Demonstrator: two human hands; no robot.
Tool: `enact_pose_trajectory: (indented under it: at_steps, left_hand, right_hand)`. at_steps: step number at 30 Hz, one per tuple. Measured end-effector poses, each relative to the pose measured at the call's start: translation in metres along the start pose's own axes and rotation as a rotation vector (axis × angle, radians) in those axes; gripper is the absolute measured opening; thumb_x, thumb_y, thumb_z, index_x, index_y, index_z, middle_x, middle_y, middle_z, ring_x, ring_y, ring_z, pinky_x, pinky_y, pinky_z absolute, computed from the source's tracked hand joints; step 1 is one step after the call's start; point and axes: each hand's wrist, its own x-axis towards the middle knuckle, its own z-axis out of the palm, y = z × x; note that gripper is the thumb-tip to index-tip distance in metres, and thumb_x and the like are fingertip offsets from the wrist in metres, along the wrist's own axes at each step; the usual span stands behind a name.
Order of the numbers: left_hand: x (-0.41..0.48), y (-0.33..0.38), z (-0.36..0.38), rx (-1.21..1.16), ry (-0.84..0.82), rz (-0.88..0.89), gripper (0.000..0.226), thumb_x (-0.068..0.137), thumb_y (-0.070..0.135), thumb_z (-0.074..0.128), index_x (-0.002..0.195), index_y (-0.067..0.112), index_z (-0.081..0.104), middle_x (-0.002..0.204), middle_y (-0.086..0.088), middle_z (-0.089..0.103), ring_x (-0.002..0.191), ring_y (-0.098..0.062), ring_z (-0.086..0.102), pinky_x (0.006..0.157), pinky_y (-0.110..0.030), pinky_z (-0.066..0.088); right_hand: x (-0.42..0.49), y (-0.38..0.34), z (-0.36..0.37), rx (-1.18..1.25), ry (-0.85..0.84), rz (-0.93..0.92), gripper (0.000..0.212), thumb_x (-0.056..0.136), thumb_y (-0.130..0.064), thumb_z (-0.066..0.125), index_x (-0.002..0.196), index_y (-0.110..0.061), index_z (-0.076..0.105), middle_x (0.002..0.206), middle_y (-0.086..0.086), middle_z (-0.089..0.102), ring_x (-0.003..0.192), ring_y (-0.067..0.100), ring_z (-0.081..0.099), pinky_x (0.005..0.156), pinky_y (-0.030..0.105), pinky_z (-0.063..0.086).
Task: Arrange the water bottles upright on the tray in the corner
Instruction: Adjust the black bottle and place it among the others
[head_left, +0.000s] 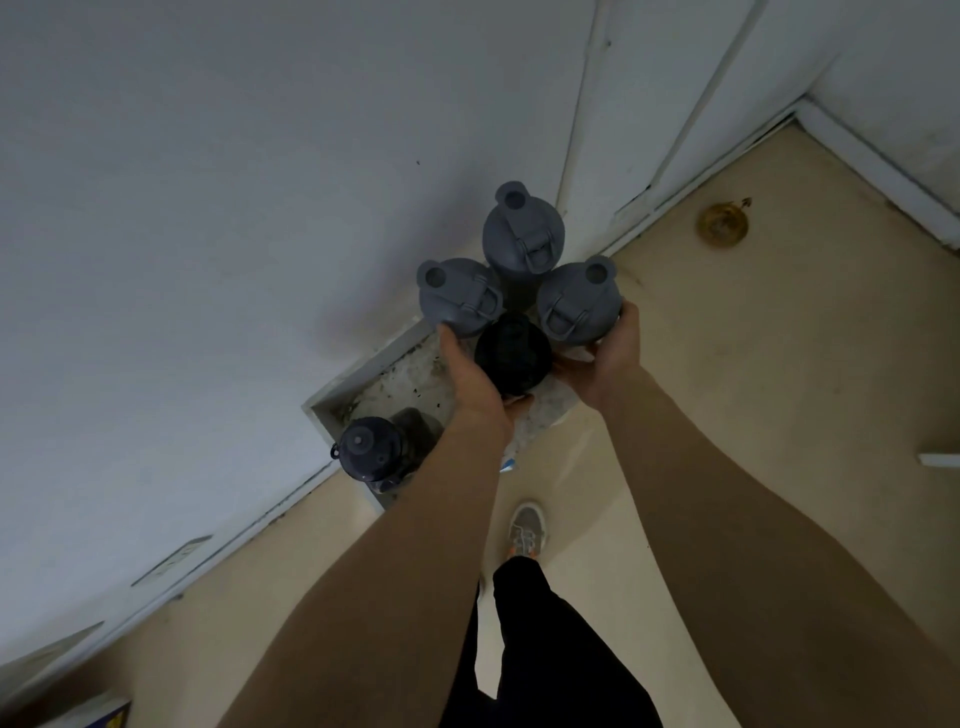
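Grey-lidded water bottles (522, 236) stand upright, clustered on the speckled tray (410, 374).

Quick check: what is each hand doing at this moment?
Left hand: closed around the black-lidded bottle.
Right hand: closed on the right grey-lidded bottle.

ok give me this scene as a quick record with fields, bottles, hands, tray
tray: pale tray on the floor against the wall
grey-lid bottles: three, upright, clustered at the far end
black bottle: upright, between the two hands
dark bottle: apart at the near end, upright
left hand: against the black bottle's left side
right hand: cupping the right grey-lid bottle
grip: closure not clear for either hand
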Motion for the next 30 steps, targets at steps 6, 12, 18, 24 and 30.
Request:
enact_pose_trajectory:
  at_steps: [6,12,18,24,30]
  left_hand:
    - [-0.003,0.005,0.000,0.029,0.008,0.013,0.071,0.086,0.077,0.036,0.143,0.034,0.044,0.149,-0.010,0.049,0.132,-0.042,0.048,0.109,-0.064,0.036]
    - [-0.025,0.007,-0.008,0.014,0.035,-0.003,0.079,0.087,0.076,0.035,0.149,0.027,0.036,0.152,-0.011,0.043,0.139,-0.044,0.038,0.111,-0.064,0.031]
    - [-0.055,-0.019,-0.060,0.186,0.002,-0.119,0.065,0.083,0.073,0.049,0.112,0.017,0.065,0.110,-0.004,0.066,0.107,-0.030,0.060,0.100,-0.045,0.046]
    - [-0.079,-0.030,-0.162,0.545,0.020,-0.245,0.036,0.097,0.035,0.052,0.119,0.010,0.065,0.119,-0.008,0.066,0.105,-0.036,0.065,0.091,-0.047,0.054]
    - [-0.059,-0.002,-0.199,0.168,0.239,-0.045,0.028,0.100,0.037,0.045,0.119,0.018,0.053,0.106,-0.009,0.062,0.096,-0.039,0.066,0.083,-0.046,0.056]
  right_hand:
    - [-0.003,-0.001,0.000,0.031,0.010,-0.004,0.042,0.101,-0.045,0.032,0.091,-0.023,0.067,0.094,0.008,0.065,0.090,0.030,0.061,0.102,0.052,0.047]
    - [-0.010,0.029,-0.029,-0.110,0.240,0.035,0.042,0.102,-0.047,0.034,0.121,-0.017,0.056,0.110,0.008,0.059,0.107,0.033,0.061,0.093,0.047,0.051]
    - [-0.045,0.098,-0.039,-0.429,0.106,0.293,0.036,0.100,-0.041,0.045,0.113,-0.011,0.060,0.115,0.012,0.061,0.101,0.032,0.059,0.094,0.045,0.050]
    - [-0.061,0.131,-0.001,-0.801,-0.066,0.299,0.043,0.099,-0.041,0.043,0.133,-0.016,0.053,0.129,0.009,0.056,0.104,0.031,0.060,0.082,0.043,0.048]
    - [-0.077,0.149,0.037,-0.680,-0.189,0.360,0.051,0.099,-0.050,0.037,0.135,-0.018,0.052,0.127,0.013,0.053,0.094,0.032,0.058,0.075,0.040,0.053]
